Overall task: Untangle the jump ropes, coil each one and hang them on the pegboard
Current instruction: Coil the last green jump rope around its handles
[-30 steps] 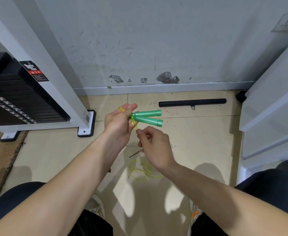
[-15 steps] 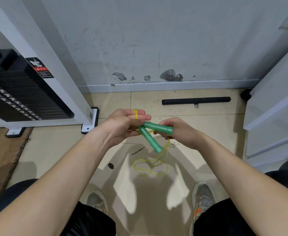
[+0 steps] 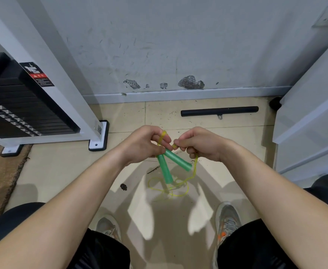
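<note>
Above the tiled floor, a person's left hand grips the tops of two green handles; the right hand pinches the yellow rope, its slack tangled on the floor ahead of the shoes.

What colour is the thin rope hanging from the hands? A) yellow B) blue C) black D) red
A: the thin rope, pinched by the right hand and looping down below the green handles, is yellow.
</note>
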Demonstrator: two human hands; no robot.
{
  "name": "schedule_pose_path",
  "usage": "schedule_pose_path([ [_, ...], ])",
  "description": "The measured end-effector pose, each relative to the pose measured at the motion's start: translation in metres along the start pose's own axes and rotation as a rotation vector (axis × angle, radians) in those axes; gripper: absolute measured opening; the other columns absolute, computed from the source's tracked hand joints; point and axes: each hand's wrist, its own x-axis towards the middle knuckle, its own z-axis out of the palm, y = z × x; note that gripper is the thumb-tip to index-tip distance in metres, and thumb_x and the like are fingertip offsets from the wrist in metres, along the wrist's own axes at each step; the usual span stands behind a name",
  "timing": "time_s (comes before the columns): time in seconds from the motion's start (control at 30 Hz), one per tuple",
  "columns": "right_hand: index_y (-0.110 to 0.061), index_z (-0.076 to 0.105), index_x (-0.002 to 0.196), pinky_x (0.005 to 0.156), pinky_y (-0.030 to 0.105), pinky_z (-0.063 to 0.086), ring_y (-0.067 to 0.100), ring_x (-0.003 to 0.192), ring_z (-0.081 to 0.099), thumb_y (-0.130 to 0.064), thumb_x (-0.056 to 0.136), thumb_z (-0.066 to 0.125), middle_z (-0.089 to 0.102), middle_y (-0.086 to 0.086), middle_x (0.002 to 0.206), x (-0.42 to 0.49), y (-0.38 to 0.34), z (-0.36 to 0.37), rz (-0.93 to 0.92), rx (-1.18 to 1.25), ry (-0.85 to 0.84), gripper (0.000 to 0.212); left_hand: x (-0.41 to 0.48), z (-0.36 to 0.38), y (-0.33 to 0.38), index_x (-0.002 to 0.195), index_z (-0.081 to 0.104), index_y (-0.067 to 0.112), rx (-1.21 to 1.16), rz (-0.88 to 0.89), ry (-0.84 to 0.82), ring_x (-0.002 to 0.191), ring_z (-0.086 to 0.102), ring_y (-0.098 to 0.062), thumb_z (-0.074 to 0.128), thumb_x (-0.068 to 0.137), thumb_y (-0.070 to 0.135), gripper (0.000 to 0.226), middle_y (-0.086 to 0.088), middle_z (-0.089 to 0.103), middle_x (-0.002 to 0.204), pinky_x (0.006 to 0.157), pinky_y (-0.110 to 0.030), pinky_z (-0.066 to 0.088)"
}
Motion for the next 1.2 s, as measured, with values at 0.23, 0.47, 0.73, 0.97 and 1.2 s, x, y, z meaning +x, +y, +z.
schedule_pose_path([
  [0.23, -0.012, 0.077, 0.084, 0.055, 0.021, 0.039, 0.007, 0.053, 0.046, -0.018, 0.09, 0.07, 0.061, -0.006, 0.063, -0.002, -0.012, 0.012, -0.118, -0.044, 0.313, 0.011, 0.007, 0.02, -0.008, 0.088, 0.06, 0.024, 0.06, 0.17, 0.407, 0.07, 0.066, 0.004, 0.061, 0.086, -0.012, 0.036, 0.002, 0.073, 0.089, 0.066, -0.015, 0.052],
  [0.47, -0.007, 0.076, 0.096, 0.057, 0.024, 0.042, 0.01, 0.054, 0.049, -0.01, 0.091, 0.065, 0.065, 0.002, 0.071, -0.002, -0.018, 0.027, -0.242, 0.103, 0.408, 0.012, 0.005, 0.03, -0.007, 0.1, 0.059, 0.023, 0.0, 0.252, 0.635, 0.081, 0.067, -0.003, 0.061, 0.088, -0.005, 0.03, 0.01, 0.07, 0.095, 0.072, -0.022, 0.052],
  [0.73, -0.023, 0.075, 0.103, 0.063, 0.019, 0.046, 0.004, 0.059, 0.057, -0.017, 0.091, 0.064, 0.064, -0.009, 0.072, -0.008, -0.014, 0.056, -0.362, 0.032, 0.529, 0.017, 0.008, 0.028, -0.003, 0.1, 0.058, 0.025, -0.201, 0.196, 0.826, 0.081, 0.069, -0.003, 0.061, 0.089, 0.001, 0.026, 0.01, 0.069, 0.095, 0.071, -0.016, 0.051],
  [0.97, -0.025, 0.071, 0.123, 0.068, 0.007, 0.037, -0.005, 0.065, 0.051, -0.014, 0.098, 0.055, 0.07, -0.002, 0.093, -0.011, 0.012, 0.083, -0.472, -0.346, 0.483, 0.032, 0.019, 0.016, -0.008, 0.11, 0.055, 0.009, -0.786, -0.171, 0.771, 0.081, 0.068, -0.014, 0.056, 0.095, -0.006, 0.021, -0.001, 0.067, 0.098, 0.063, -0.024, 0.057],
  [1.2, -0.028, 0.072, 0.122, 0.071, 0.005, 0.036, -0.014, 0.077, 0.049, -0.012, 0.099, 0.052, 0.056, -0.016, 0.087, -0.004, 0.013, 0.066, -0.47, -0.417, 0.442, 0.035, 0.01, -0.001, -0.002, 0.118, 0.057, -0.008, -1.042, -0.335, 0.527, 0.067, 0.074, -0.025, 0.062, 0.092, -0.003, 0.027, -0.015, 0.07, 0.101, 0.063, -0.032, 0.062],
])
